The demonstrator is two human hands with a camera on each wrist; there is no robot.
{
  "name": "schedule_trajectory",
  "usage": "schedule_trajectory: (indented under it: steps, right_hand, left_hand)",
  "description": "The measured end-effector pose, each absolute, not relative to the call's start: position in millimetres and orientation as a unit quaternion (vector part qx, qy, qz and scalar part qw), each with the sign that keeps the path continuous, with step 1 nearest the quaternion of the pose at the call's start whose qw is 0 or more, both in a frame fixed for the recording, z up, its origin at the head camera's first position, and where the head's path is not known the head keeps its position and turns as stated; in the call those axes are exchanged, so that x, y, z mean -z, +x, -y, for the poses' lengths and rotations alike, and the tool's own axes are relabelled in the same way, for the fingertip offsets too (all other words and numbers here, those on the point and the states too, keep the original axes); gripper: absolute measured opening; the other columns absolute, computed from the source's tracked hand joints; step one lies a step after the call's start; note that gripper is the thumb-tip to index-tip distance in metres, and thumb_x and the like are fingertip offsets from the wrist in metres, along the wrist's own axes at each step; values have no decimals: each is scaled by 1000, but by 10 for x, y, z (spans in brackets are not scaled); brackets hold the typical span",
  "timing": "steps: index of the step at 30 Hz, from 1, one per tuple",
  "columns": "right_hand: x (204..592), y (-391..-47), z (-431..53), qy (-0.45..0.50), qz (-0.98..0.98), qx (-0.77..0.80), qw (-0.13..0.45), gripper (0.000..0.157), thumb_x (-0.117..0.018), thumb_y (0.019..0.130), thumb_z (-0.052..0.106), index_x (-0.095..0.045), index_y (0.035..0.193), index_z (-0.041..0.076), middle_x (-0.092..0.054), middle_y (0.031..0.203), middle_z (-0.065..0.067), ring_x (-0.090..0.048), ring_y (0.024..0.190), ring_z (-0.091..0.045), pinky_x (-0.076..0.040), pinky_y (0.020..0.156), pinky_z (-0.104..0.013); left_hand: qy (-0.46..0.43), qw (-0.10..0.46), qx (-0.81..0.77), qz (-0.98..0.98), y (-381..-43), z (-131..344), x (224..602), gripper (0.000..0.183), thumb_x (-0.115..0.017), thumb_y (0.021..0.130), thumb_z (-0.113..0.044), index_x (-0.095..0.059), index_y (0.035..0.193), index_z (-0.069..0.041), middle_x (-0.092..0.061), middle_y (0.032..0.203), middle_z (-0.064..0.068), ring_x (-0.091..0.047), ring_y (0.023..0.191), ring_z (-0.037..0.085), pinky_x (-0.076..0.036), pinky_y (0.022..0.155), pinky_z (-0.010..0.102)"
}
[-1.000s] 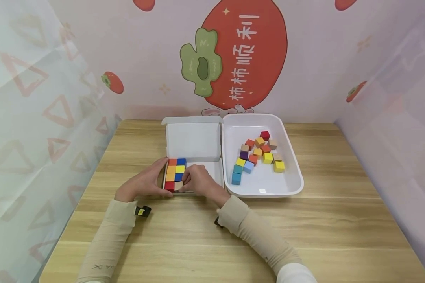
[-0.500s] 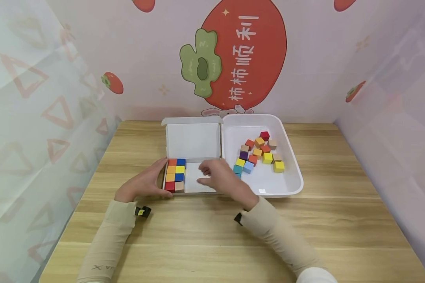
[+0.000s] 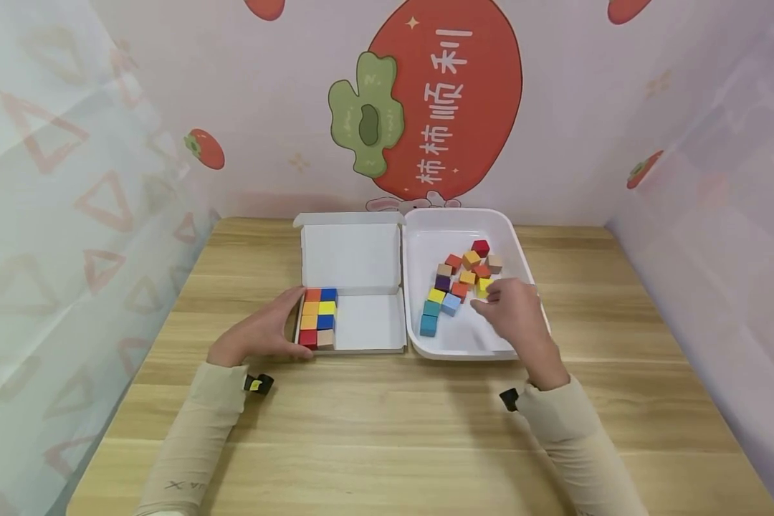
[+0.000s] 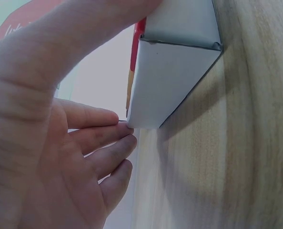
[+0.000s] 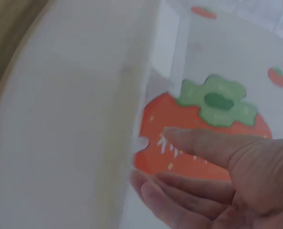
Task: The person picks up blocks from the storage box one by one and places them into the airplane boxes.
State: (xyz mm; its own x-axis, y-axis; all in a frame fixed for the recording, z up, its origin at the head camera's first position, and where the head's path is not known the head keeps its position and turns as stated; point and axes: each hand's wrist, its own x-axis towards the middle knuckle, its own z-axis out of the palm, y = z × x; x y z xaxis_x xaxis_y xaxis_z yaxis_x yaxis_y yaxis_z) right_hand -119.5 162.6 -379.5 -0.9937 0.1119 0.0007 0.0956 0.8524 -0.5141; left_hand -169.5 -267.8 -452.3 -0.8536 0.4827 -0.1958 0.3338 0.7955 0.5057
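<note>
In the head view, a white cardboard box (image 3: 370,322) lies with its lid (image 3: 351,256) raised at the back. Two columns of coloured wooden cubes (image 3: 319,319) fill its left part, a plain wood cube (image 3: 325,338) at the near end. My left hand (image 3: 264,330) grips the box's left end, thumb at the near corner and fingers at the far one; the left wrist view shows the thumb and fingertips on the box's white end wall (image 4: 172,83). My right hand (image 3: 516,312) hovers over the white tray (image 3: 471,355), thumb and fingers apart, beside a yellow cube (image 3: 483,287) it partly covers.
Loose cubes, among them a light blue cube (image 3: 451,304), a teal cube (image 3: 428,325) and a dark red cube (image 3: 480,248), lie in the tray. Box and tray stand side by side on a wooden table (image 3: 361,430). A printed backdrop (image 3: 264,107) rises behind.
My right hand has left the plain wood cube in the box and moved right, over the tray. My left hand has stayed at the box's left end.
</note>
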Motion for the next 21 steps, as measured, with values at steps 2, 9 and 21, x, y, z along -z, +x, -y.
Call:
schedule_trajectory:
  steps: [2, 9, 21]
  right_hand:
    - [3835, -1186, -1719, -86, 962, -257, 16, 31, -76, 84, 24, -72, 102, -2, -72, 93, -19, -65, 80, -29, -59, 66, -33]
    - [3959, -1190, -1851, -171, 950, -260, 6, 36, -74, 85, 19, -67, 109, -8, -67, 106, -27, -61, 80, -33, -54, 61, -29]
    - [4253, -1353, -1913, -199, 959, -204, 3, 35, -69, 88, 18, -63, 108, -11, -66, 87, -22, -59, 68, -26, -50, 54, -26]
  left_hand:
    - [221, 156, -232, -934, -1698, 2681, 4518, 134, -81, 60, -66, -4, 157, -15, -14, 163, 10, -23, 147, 34, -27, 118, 57]
    - [226, 153, -238, -932, -1687, 2676, 4517, 133, -82, 60, -65, -6, 157, -15, -15, 162, 9, -23, 147, 32, -26, 119, 55]
    - [225, 150, -243, -932, -1679, 2675, 4511, 132, -83, 59, -64, -7, 156, -16, -17, 162, 8, -26, 146, 31, -28, 119, 55]
